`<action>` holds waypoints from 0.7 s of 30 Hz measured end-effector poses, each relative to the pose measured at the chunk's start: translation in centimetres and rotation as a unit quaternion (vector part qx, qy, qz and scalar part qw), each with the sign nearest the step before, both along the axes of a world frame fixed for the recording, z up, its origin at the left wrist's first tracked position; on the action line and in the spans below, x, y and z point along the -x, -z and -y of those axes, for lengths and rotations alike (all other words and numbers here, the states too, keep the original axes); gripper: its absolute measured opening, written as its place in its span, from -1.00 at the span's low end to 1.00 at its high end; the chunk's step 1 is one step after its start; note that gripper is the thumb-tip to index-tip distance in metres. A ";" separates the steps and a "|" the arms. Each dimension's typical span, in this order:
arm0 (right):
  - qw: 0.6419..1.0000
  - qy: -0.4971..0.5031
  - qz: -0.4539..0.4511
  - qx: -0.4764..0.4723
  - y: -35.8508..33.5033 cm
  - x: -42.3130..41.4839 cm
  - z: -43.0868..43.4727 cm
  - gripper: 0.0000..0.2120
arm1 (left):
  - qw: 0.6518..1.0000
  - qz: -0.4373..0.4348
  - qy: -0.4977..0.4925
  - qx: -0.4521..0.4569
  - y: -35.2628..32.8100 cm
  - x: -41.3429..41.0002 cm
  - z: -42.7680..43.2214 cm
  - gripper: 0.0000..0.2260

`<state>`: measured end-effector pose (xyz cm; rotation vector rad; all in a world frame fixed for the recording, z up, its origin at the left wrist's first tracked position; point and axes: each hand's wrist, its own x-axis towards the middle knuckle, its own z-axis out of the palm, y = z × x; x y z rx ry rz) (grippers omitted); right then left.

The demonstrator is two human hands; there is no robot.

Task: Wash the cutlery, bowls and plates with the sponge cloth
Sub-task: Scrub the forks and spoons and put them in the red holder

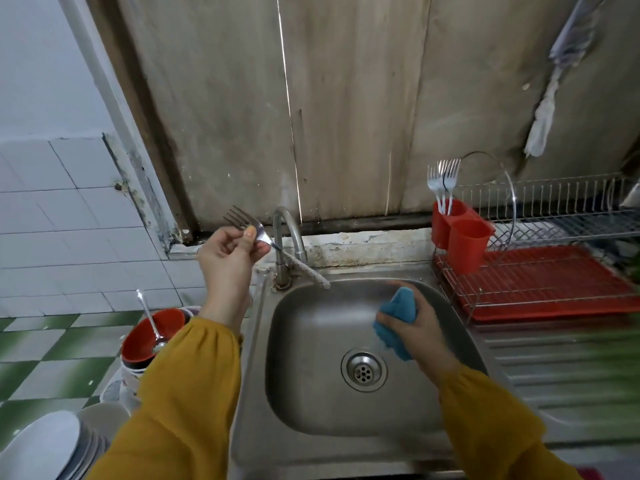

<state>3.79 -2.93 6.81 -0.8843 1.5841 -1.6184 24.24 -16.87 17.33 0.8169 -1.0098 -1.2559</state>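
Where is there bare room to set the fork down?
Free: the sink around the drain, the drainboard right of it, the red tray in the rack. Crowded: left of the sink, stacked bowls and plates; the rear cup holds forks.

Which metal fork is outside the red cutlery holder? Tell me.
The metal fork pinched in the left hand; the other forks stand tines-up in the red plastic cutlery holder.

Steel counter (554, 368): dish rack (540, 289) on R side
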 end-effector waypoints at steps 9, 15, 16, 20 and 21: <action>0.947 0.101 -0.263 0.151 -6.8 8.8 -1.1 -0.62 | 0.996 -0.042 0.057 0.050 -2.5 11.6 -2.4 -0.84; 0.881 0.154 -0.395 0.210 -9.9 15.7 -2.0 -0.69 | 0.992 -0.053 0.091 0.070 -4.3 19.6 -3.4 -0.82; 0.878 0.157 -0.400 0.211 -10.0 16.8 -2.0 -0.68 | 0.991 -0.055 0.095 0.072 -4.6 20.7 -3.6 -0.83; 0.896 0.172 -0.366 0.180 -9.4 20.8 -1.8 -0.69 | 0.991 -0.069 0.084 0.081 -5.5 24.7 -4.1 -0.81; 0.900 0.175 -0.365 0.163 -9.1 21.8 -1.8 -0.71 | 0.991 -0.072 0.079 0.082 -5.5 25.6 -4.1 -0.80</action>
